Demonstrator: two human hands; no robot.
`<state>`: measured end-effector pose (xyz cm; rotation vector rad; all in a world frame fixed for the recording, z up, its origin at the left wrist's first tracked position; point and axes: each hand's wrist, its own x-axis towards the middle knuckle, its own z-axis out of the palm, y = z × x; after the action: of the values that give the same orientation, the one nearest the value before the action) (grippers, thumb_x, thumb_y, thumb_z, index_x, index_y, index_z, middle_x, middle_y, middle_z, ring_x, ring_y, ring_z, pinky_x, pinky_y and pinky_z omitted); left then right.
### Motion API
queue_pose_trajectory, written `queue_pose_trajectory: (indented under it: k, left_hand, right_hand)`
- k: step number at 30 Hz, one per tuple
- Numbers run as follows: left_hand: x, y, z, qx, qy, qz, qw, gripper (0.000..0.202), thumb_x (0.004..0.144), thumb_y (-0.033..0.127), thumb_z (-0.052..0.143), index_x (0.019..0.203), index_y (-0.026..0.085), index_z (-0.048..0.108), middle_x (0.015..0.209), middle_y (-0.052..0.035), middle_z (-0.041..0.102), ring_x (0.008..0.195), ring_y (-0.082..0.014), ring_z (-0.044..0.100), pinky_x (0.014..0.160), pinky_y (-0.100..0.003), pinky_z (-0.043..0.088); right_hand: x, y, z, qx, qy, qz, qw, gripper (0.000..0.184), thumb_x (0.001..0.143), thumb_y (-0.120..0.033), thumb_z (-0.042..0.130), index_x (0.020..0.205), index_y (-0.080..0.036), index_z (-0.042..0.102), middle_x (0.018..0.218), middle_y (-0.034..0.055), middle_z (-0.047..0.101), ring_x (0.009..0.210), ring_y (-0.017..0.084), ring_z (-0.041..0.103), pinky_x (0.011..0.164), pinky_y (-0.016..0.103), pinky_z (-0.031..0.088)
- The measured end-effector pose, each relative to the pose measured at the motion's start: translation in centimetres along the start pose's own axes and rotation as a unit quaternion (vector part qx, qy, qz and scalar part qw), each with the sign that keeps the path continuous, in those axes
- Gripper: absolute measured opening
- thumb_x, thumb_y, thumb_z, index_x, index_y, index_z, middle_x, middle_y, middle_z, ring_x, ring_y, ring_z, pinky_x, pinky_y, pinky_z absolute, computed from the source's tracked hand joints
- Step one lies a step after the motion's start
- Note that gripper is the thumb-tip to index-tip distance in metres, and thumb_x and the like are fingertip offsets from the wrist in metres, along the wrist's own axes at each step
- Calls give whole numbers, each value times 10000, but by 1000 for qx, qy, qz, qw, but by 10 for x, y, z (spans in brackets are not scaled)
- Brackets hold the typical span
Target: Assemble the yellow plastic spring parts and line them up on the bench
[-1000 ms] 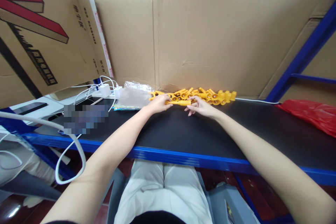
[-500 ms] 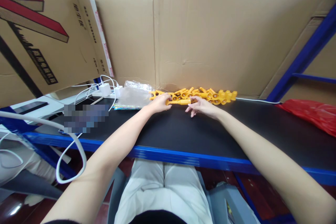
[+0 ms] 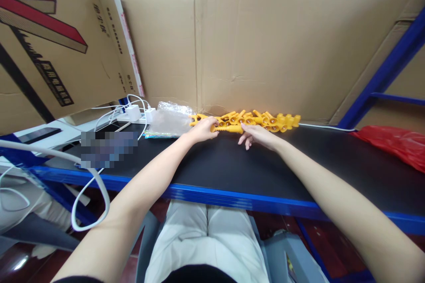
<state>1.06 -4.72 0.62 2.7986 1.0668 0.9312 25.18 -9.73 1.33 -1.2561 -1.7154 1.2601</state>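
A row of several yellow plastic parts (image 3: 265,120) lies along the back of the black tabletop (image 3: 232,168), against the cardboard wall. Between my two hands lies one long yellow piece (image 3: 229,128). My left hand (image 3: 203,129) is closed round its left end. My right hand (image 3: 257,135) pinches its right end with thumb and forefinger, while the other fingers point down to the tabletop.
A crinkled clear plastic bag (image 3: 169,119) lies left of the parts. White chargers and cables (image 3: 131,112) sit further left, with a thick white cable (image 3: 89,177) looping over the blue table edge. A red bag (image 3: 395,143) is at the right. Cardboard (image 3: 265,44) walls the back.
Both hands stay on the long yellow piece. My right hand has shifted slightly right and toward me along it; the piece has barely moved.
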Motion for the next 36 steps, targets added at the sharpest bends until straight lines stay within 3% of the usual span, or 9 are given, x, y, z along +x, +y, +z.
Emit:
queue_pose_trajectory:
  k: [4,7,12,18,21,25,30,36]
  left_hand:
    - [0,0,0,-1,3,-11,1000,235,695,241,602,919,172,583,962,-54,612,919,-200,571,848,-353,445]
    - [0,-1,1,-5,7,-3,1000,233,697,235,599,920,171,580,962,-55,611,924,-199,571,850,-353,444]
    - [0,-2,1,0,6,17,1000,232,702,228,592,925,165,573,973,-60,609,920,-196,572,838,-337,449]
    - [0,-1,1,-3,9,11,1000,233,710,237,589,934,173,575,966,-56,610,922,-195,572,840,-341,448]
    - [0,-2,1,-6,9,6,1000,248,703,236,598,942,173,575,975,-55,611,932,-197,572,841,-340,448]
    - [0,-4,2,-2,9,2,1000,239,701,245,605,926,168,576,977,-62,611,932,-203,573,840,-346,449]
    - [0,-3,1,-2,10,13,1000,237,714,251,603,934,166,575,979,-63,608,933,-201,573,838,-342,449]
    - [-1,-3,1,-3,11,14,1000,252,716,263,612,949,175,575,965,-52,607,919,-193,574,834,-339,451]
  right_hand:
    - [-1,2,-5,-6,-20,-14,1000,383,802,-392,622,1074,-159,485,992,119,681,605,124,637,553,258,512]
    - [0,5,-5,-15,-15,-31,999,483,776,-345,658,1156,-161,423,953,105,684,630,127,639,583,272,513]
    - [1,5,-3,-41,-9,-36,998,308,810,-404,605,943,-154,482,833,80,687,563,99,607,532,229,454]
    - [1,4,-2,-42,-9,-26,999,342,849,-494,512,836,-153,518,730,68,670,525,93,584,475,212,427]
    - [3,6,-3,-41,3,-35,999,332,834,-443,558,983,-147,529,853,89,683,561,100,608,502,222,462]
    - [6,8,-3,-35,37,-69,996,520,768,-296,659,1206,-165,412,940,93,687,598,121,634,573,266,510]
    - [4,5,-2,-53,54,-68,995,377,789,-353,631,1052,-120,494,843,110,697,566,121,617,573,272,494]
    - [0,2,0,-54,47,-67,995,350,783,-423,627,950,-130,533,765,87,687,559,123,609,565,270,476]
